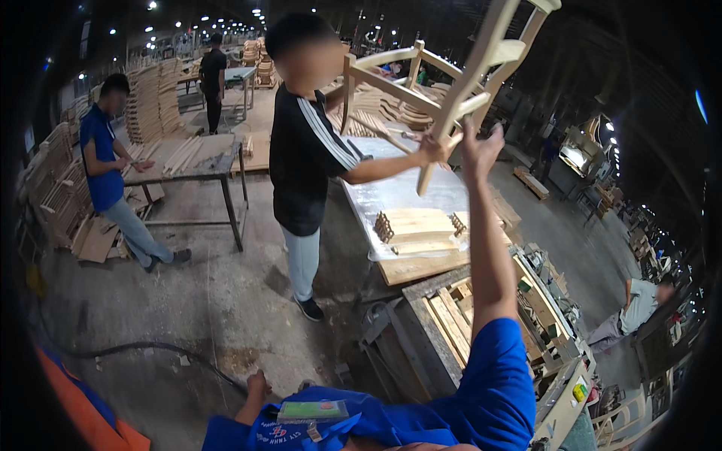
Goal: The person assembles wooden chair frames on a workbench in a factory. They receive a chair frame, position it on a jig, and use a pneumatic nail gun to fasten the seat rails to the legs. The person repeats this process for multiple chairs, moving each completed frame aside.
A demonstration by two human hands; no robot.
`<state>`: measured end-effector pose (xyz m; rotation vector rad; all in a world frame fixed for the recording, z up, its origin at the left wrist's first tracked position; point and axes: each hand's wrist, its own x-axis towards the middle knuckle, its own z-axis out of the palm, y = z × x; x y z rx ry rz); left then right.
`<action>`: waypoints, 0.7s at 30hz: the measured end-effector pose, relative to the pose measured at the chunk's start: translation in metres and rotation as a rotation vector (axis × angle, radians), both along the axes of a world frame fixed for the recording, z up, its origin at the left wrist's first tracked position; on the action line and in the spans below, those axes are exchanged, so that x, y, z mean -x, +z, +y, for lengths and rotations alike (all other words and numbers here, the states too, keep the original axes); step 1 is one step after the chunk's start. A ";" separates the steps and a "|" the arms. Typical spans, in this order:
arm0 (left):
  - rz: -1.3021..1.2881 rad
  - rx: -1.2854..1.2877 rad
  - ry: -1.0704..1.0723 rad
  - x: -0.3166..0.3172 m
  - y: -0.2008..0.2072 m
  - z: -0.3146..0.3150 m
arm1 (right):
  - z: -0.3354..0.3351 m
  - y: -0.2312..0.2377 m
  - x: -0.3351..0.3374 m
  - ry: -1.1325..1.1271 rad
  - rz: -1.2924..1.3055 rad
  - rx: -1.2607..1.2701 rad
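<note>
The work table (pixel 380 171), its top covered in silvery sheeting, extends from near centre toward 1 o'clock. At 11 o'clock stands a co-worker (pixel 304 150) in a black shirt with white-striped sleeves. The pale wooden chair frame (pixel 451 113) is tilted in mid-air at 1 o'clock, above the table; the co-worker's hand (pixel 432 150) grips it near its lower end. Between 4 and 5 o'clock, a grey-rimmed bench (pixel 434 331) holds loose wooden strips. A black hose (pixel 150 346) crosses the concrete floor at 8 o'clock and reaches toward my left wrist. The stack of wooden pieces (pixel 417 224) lies on the table's near end, at 3 o'clock. My right hand (pixel 481 150), at 2 o'clock, is open with fingers spread beside the chair frame; contact cannot be determined. My left hand (pixel 258 385), at 7 o'clock, appears loosely curled; whether it grips anything I cannot tell.
</note>
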<state>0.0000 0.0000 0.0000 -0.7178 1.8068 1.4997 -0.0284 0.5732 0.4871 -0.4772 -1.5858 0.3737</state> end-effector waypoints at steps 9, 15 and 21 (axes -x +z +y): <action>0.355 0.775 -0.969 0.014 0.024 -0.065 | 0.054 0.100 0.007 -0.430 0.375 0.124; 0.335 0.716 -0.932 -0.001 0.022 -0.058 | 0.141 0.147 -0.125 -0.251 0.164 0.247; 0.440 0.789 -0.889 -0.022 0.022 -0.028 | 0.170 0.100 -0.137 -0.111 0.340 0.312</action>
